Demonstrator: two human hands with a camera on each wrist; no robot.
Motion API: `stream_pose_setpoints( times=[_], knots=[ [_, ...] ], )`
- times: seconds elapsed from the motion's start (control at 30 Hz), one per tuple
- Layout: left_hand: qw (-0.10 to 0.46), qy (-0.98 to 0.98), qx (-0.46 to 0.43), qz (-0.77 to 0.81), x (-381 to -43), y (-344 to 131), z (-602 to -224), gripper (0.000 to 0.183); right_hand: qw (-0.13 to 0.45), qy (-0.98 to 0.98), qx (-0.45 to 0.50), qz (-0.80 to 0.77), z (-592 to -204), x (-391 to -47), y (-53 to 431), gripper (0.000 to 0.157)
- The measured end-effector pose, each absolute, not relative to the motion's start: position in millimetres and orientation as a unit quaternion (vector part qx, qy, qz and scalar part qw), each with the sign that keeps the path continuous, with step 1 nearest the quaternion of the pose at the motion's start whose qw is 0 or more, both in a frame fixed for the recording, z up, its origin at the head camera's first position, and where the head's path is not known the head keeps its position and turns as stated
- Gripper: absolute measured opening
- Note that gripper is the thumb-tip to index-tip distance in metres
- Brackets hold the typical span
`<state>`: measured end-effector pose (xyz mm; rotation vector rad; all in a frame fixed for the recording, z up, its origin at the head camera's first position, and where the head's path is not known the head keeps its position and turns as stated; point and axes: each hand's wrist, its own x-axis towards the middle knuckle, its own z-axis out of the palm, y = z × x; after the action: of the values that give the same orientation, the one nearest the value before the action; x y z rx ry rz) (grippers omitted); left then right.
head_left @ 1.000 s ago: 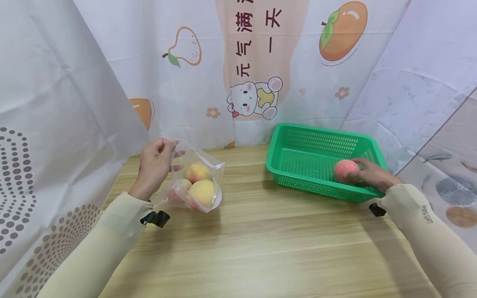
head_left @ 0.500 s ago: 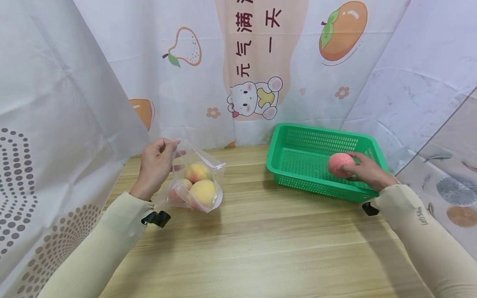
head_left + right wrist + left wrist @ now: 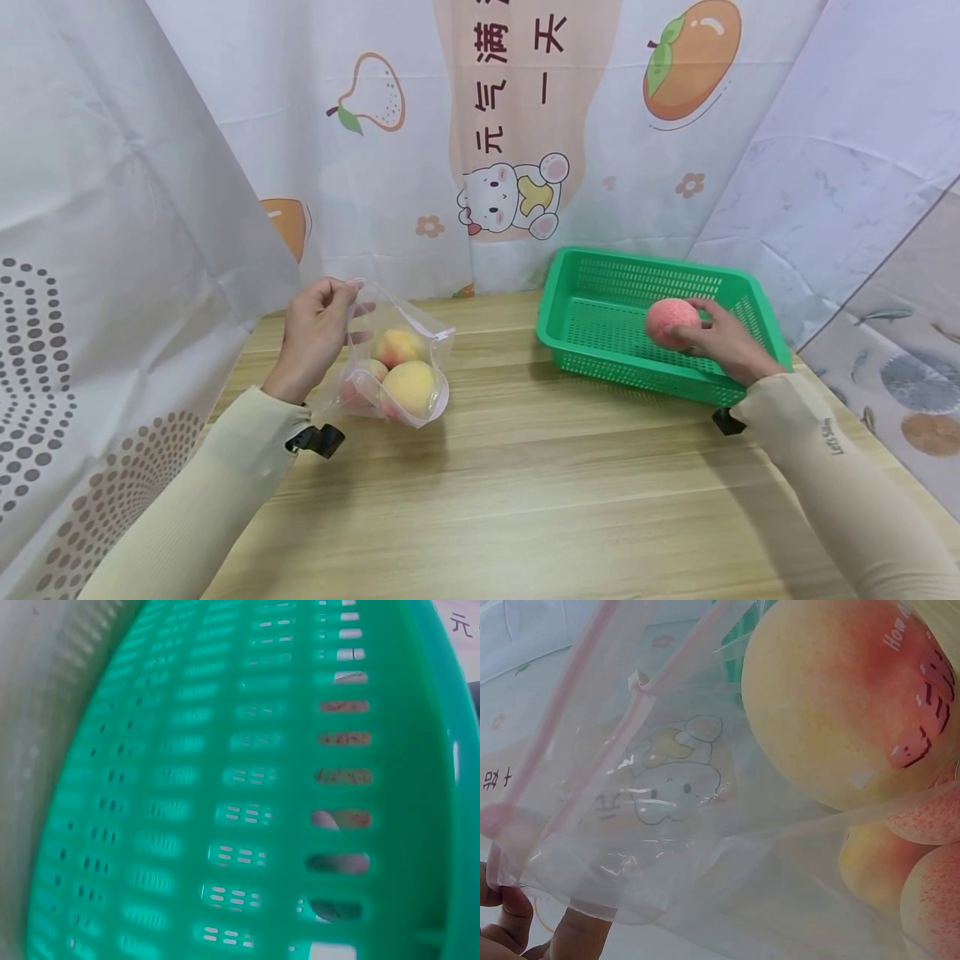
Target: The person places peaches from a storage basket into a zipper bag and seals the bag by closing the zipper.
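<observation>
My left hand (image 3: pixel 311 337) pinches the top edge of a clear zip bag (image 3: pixel 427 329), whose slider shows at one corner. Several peaches (image 3: pixel 407 388) lie inside the bag; the left wrist view shows one large yellow-red peach (image 3: pixel 832 697) with printing on it, and speckled ones partly hidden below. On the right, my right hand (image 3: pixel 727 337) holds a pink peach (image 3: pixel 670 323) between thumb and fingers, over the inside of a green plastic basket (image 3: pixel 615 362). In the right wrist view the slotted basket wall (image 3: pixel 405 787) hides most of that hand and peach.
The bag and basket stand apart on a wood-grain table (image 3: pixel 495 467). A printed curtain (image 3: pixel 420 183) hangs directly behind them, and more sheeting closes in both sides. The basket's raised rim (image 3: pixel 660 390) runs between the right hand and the table front.
My right hand has lifted the pink peach from the right end of the basket and carried it left and slightly away from me. The left hand and bag stay put.
</observation>
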<state>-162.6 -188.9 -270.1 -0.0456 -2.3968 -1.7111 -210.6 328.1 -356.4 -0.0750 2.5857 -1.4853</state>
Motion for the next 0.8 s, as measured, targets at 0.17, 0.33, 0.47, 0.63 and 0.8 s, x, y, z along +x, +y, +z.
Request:
stream_pose_setpoints(
  times=[0.17,0.33,0.47,0.63,0.8],
  knots=[
    [0.101,-0.811,-0.018,-0.575,-162.4,-188.7,-271.0,0.04,0.075,0.869,-0.029,-0.489,-356.6,-211.4,323.6,0.076],
    [0.102,-0.812,-0.02,-0.575,-162.4,-189.0,-271.5,0.041,0.071,0.876,-0.026,-0.476,-352.5,-210.8,315.6,0.079],
    [0.102,-0.812,-0.021,-0.575,-162.7,-188.9,-271.3,0.041,0.072,0.872,-0.03,-0.483,-349.7,-210.3,306.8,0.081],
    [0.103,-0.812,-0.02,-0.575,-163.0,-188.2,-270.7,0.041,0.072,0.864,-0.046,-0.496,-343.2,-207.9,293.7,0.082],
    [0.105,-0.81,-0.022,-0.577,-162.5,-187.8,-270.6,0.041,0.067,0.858,-0.067,-0.505,-338.3,-206.3,281.0,0.08]
  ],
)
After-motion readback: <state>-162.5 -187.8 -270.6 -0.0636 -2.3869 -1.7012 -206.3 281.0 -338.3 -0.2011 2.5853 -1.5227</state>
